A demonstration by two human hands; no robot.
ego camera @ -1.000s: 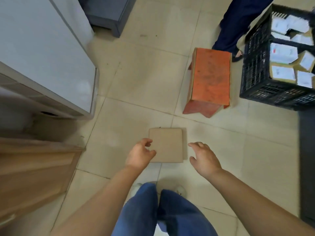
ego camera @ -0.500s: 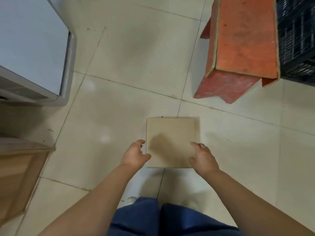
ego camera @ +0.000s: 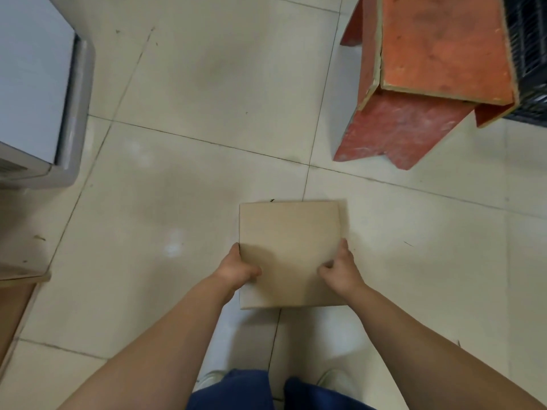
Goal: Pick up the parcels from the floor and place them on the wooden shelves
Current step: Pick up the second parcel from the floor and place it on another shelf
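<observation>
A plain brown cardboard parcel lies flat on the beige tiled floor just ahead of my feet. My left hand grips its left edge, thumb on top and fingers curled around the side. My right hand grips the right edge the same way. Whether the parcel has left the floor cannot be told. A corner of the wooden shelf unit shows at the lower left edge.
An orange-red wooden stool stands at the upper right, with a black plastic crate behind it. A white appliance fills the upper left. Bare floor tiles lie between them.
The view has dropped closer to the floor. Both hands moved from hovering beside the parcel to closing on its left and right edges.
</observation>
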